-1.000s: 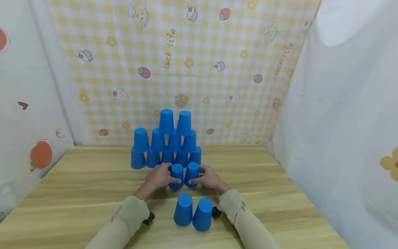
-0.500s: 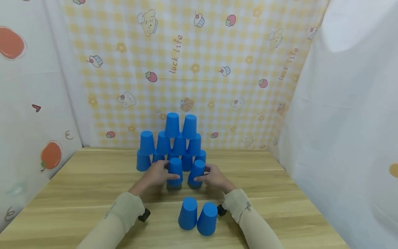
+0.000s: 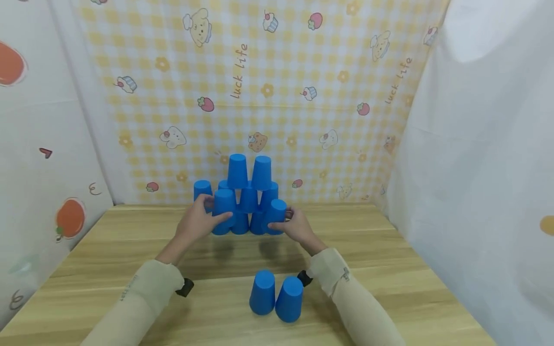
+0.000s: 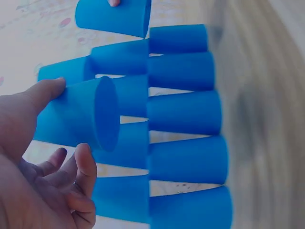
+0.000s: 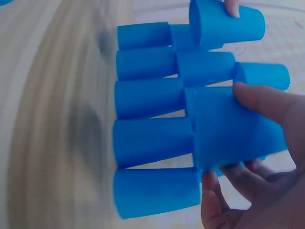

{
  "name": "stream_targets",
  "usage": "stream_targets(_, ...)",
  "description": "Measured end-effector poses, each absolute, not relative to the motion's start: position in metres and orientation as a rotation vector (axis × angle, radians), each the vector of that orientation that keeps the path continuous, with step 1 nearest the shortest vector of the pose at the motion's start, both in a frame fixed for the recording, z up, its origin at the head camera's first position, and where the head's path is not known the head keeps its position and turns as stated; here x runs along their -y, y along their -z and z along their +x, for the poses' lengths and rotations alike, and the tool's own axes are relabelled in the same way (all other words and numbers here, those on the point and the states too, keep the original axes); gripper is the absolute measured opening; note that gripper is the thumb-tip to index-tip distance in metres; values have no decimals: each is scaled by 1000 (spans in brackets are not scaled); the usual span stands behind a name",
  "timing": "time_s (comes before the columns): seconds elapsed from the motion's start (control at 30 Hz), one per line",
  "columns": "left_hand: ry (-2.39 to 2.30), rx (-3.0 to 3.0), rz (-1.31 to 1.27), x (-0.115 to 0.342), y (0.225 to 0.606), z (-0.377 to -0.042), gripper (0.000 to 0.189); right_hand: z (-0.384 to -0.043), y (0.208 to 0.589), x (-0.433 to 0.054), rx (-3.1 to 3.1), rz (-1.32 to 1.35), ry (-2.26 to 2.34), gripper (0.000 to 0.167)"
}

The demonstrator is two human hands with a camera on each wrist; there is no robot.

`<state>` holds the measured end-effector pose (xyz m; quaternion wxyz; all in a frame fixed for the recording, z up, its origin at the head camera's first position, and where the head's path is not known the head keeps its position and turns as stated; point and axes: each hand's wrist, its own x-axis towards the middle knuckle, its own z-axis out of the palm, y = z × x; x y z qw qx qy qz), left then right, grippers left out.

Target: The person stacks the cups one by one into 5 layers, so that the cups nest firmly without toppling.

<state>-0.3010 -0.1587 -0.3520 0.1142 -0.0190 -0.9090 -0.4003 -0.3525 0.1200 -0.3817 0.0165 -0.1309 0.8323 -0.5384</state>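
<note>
My left hand [image 3: 195,222] grips an upside-down blue cup [image 3: 223,212], thumb on one side and fingers on the other. A second upside-down blue cup [image 3: 277,215] is held by my right hand [image 3: 299,228]. Both cups are raised off the table, in front of a pyramid of upside-down blue cups [image 3: 248,198]. Two cups side by side form its top level [image 3: 237,172]; several stand in each of the two rows below. In the left wrist view the held cup [image 4: 71,114] overlaps the middle row. The right wrist view shows the other held cup [image 5: 233,126] overlapping that row's end.
Two more upside-down blue cups, a left one [image 3: 262,293] and a right one [image 3: 289,300], stand between my forearms on the wooden table [image 3: 381,288]. A checked curtain [image 3: 268,120] hangs behind the pyramid, with white cloth [image 3: 467,158] on the right.
Both hands have lifted their cups from the table toward the pyramid's rows. The left cup has shifted left and higher than the right one. The two front cups stay put.
</note>
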Motion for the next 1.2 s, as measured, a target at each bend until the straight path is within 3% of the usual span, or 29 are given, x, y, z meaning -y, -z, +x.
stream_targets(0.47, 1180, 2559, 30, 180, 297, -312, 91, -338, 335, -103, -2593, -511, 1773, 54)
stream_targets(0.7, 1190, 2532, 65, 186, 290, -328, 79, -328, 319, -96, -2606, -606, 1757, 56)
stream_targets(1.2, 1201, 2609, 138, 188, 288, -355, 77, -318, 302, -91, -2682, -632, 1607, 64)
